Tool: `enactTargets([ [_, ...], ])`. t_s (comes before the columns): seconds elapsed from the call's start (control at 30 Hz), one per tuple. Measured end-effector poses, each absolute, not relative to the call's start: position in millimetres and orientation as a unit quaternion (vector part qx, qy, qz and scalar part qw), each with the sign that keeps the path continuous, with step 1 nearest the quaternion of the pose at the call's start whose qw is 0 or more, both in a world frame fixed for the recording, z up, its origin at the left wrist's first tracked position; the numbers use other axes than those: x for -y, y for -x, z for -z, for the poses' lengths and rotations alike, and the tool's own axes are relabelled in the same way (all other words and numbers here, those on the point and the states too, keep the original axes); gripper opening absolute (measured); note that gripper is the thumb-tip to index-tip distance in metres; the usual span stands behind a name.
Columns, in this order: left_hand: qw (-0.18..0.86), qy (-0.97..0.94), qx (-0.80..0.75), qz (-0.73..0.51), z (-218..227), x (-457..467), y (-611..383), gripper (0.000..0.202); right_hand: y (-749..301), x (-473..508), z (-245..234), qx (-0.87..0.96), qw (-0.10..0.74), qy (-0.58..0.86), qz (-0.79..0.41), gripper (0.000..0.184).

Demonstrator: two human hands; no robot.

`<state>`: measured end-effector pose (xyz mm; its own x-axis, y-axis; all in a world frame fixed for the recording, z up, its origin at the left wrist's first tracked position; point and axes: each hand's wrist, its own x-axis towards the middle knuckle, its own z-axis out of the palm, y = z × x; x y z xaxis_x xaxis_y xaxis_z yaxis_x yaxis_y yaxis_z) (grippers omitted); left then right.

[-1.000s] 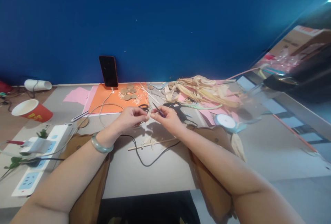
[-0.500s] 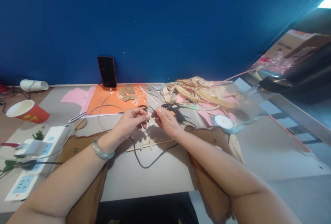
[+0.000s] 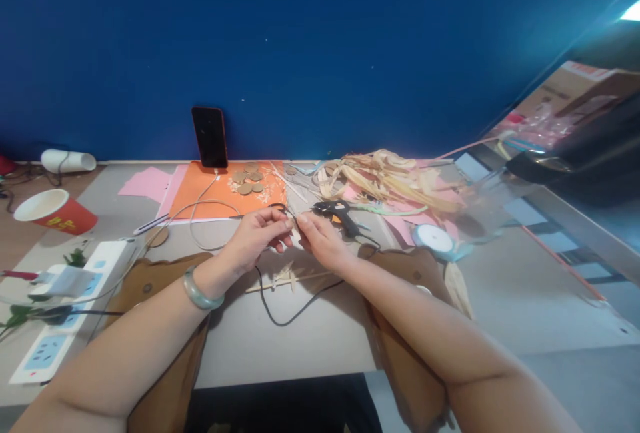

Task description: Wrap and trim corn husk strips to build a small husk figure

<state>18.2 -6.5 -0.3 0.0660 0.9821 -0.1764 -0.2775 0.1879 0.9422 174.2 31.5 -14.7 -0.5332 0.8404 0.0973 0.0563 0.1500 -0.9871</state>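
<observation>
My left hand [image 3: 261,236], with a bracelet [image 3: 201,288] on its wrist, is closed in a pinch at the middle of the table. Facing it, almost fingertip to fingertip, my right hand [image 3: 324,241] pinches something thin and dark. Whatever the left fingers hold is too small to make out. Just behind the hands lie a dark looped handle [image 3: 278,206], perhaps of scissors, and a black glue gun [image 3: 343,214]. Below them rests a thin stick [image 3: 267,288] with pale husk scraps [image 3: 286,274], close to a black cord [image 3: 283,324].
Round discs [image 3: 245,188] and crumbs lie on orange paper [image 3: 193,196]. A phone [image 3: 210,137] leans on the blue wall. Dried husks [image 3: 390,176] and a white spool [image 3: 434,238] are right. A paper cup [image 3: 75,214] and power strip [image 3: 50,350] stand left.
The fingertips of both hands have come slightly closer together, and the right hand has tilted a little. The whole view has shifted slightly; nothing on the table has visibly moved.
</observation>
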Motion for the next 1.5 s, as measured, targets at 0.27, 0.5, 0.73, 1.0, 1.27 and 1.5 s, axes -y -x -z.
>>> enactTargets([
  [0.27, 0.623, -0.391, -0.455, -0.503, 2.1, 6.9, -18.3, 0.032, -174.4, -30.9, 15.3, 0.680, 0.347, 0.336, -0.552, 0.052],
  [0.5, 0.621, -0.393, -0.455, -0.504, 3.1, 7.2, -18.1, 0.031, -174.6, -31.7, 14.6, 0.695, 0.349, 0.339, -0.530, 0.052],
  [0.73, 0.609, -0.385, -0.448, -0.530, 3.5, 6.1, -18.2, 0.027, -173.5, -32.7, 19.2, 0.660, 0.383, 0.355, -0.540, 0.051],
  [1.0, 0.564, -0.327, -0.457, -0.604, -3.2, 4.7, -15.9, 0.028, -173.5, -31.1, 18.8, 0.630, 0.364, 0.356, -0.587, 0.049],
  [1.27, 0.542, -0.301, -0.461, -0.635, -0.7, 3.6, -18.5, 0.027, -172.9, -31.3, 23.0, 0.652, 0.363, 0.359, -0.561, 0.051],
  [1.5, 0.554, -0.305, -0.465, -0.620, -1.2, 5.5, -19.9, 0.027, -173.9, -31.9, 21.5, 0.673, 0.357, 0.364, -0.536, 0.051],
])
